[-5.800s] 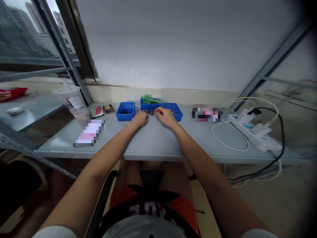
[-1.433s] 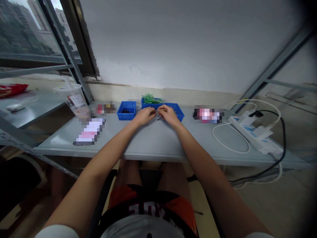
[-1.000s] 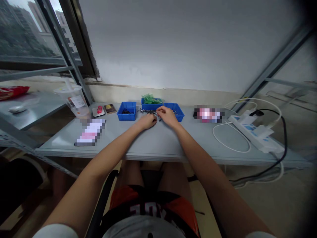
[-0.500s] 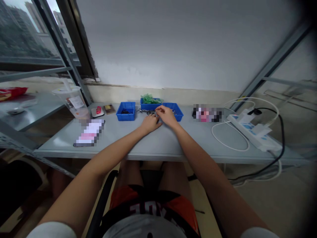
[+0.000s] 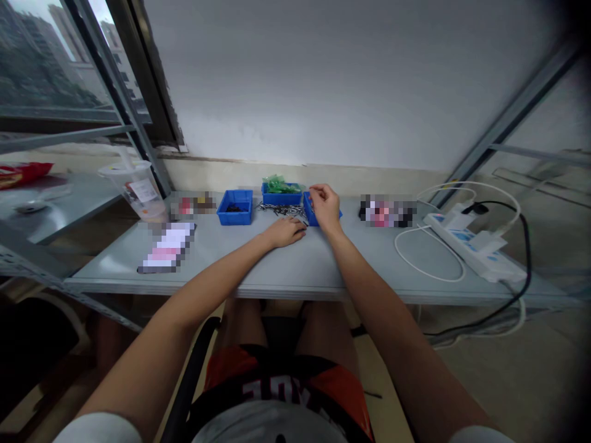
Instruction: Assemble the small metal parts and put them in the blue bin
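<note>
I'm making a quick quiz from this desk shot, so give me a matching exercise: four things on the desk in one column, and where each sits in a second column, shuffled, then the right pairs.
Things:
1. plastic cup
2. power strip
3. green pieces
4. left hand

Places:
A. far right of the desk, beside a looped white cable
B. flat on the desk, just in front of a pile of small metal parts
C. far left, near the window frame
D. heaped in the middle blue bin

Pairs: 1-C, 2-A, 3-D, 4-B

A plastic cup [image 5: 135, 187] stands at the counter's [image 5: 295, 271] left; a white power strip [image 5: 471, 246] and looped cable [image 5: 427, 261], apparently white, lie right.
</note>
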The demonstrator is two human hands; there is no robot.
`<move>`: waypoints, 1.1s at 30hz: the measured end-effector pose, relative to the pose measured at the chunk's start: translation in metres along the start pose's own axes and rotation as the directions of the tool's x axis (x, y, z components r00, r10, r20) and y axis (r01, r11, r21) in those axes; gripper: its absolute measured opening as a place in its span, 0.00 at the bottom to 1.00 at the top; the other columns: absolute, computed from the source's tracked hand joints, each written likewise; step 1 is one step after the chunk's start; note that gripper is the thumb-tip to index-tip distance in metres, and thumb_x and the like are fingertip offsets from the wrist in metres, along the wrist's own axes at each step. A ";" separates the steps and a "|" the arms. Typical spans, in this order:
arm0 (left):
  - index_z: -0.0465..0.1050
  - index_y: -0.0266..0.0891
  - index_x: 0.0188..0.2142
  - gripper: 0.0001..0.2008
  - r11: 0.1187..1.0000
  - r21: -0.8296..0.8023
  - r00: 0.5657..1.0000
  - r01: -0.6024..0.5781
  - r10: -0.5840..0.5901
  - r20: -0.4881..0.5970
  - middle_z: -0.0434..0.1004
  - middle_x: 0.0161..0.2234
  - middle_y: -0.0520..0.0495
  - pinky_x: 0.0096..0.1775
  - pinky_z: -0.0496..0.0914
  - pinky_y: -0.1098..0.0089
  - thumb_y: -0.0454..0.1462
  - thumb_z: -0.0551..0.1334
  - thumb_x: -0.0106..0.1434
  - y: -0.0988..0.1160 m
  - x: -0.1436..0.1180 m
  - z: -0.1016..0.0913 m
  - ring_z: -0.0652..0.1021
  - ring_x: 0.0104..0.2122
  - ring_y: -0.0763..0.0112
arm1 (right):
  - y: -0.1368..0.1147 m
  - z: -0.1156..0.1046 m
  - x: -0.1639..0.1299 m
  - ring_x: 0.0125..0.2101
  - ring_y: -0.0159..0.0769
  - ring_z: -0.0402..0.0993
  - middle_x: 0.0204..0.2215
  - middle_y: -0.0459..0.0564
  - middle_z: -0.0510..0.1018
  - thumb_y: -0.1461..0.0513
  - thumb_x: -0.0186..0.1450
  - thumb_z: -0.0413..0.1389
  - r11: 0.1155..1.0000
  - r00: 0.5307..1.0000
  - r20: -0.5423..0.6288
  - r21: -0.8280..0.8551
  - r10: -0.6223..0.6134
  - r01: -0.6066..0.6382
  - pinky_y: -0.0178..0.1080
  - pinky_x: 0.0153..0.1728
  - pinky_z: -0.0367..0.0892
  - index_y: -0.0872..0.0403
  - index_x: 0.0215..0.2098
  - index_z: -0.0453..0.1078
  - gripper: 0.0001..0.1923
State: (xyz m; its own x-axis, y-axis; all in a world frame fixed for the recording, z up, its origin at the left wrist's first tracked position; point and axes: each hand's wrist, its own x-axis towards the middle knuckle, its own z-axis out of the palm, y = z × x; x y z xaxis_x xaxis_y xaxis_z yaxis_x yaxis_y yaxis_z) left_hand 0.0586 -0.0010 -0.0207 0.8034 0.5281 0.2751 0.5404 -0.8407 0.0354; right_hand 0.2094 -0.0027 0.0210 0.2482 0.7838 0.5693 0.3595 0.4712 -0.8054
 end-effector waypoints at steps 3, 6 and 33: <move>0.74 0.36 0.49 0.17 1.000 -0.014 1.000 0.001 -0.002 -0.013 0.76 0.46 0.39 0.51 0.67 0.61 0.40 0.52 0.69 0.000 -0.002 -0.002 0.75 0.47 0.59 | 0.005 -0.006 0.007 0.31 0.36 0.71 0.28 0.49 0.73 0.50 0.63 0.51 0.998 0.999 -0.034 0.048 0.039 -0.037 0.37 0.30 0.65 0.51 0.38 0.67 0.14; 0.73 0.36 0.50 0.17 1.000 -0.020 0.999 0.008 -0.009 -0.032 0.75 0.45 0.39 0.50 0.68 0.61 0.39 0.52 0.69 0.000 -0.004 -0.003 0.75 0.47 0.59 | 0.010 -0.010 0.011 0.32 0.37 0.71 0.30 0.49 0.73 0.50 0.62 0.51 0.997 0.998 -0.036 0.061 0.058 -0.055 0.37 0.30 0.65 0.51 0.37 0.66 0.14; 0.75 0.38 0.36 0.09 0.943 -0.260 0.952 0.207 -0.256 -0.170 0.79 0.37 0.45 0.41 0.70 0.68 0.31 0.57 0.57 -0.030 -0.033 -0.026 0.77 0.35 0.65 | -0.012 0.018 -0.026 0.28 0.35 0.67 0.28 0.47 0.73 0.56 0.62 0.53 0.969 0.961 0.219 -0.141 -0.171 0.205 0.39 0.35 0.64 0.50 0.38 0.69 0.09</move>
State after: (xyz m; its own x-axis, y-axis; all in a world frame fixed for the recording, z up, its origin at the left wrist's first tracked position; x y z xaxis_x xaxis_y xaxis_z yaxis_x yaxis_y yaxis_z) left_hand 0.0099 0.0038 -0.0060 0.5837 0.6971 0.4164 0.6110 -0.7148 0.3402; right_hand 0.1827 -0.0210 0.0129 -0.0201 0.7609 0.6486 0.5257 0.5598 -0.6405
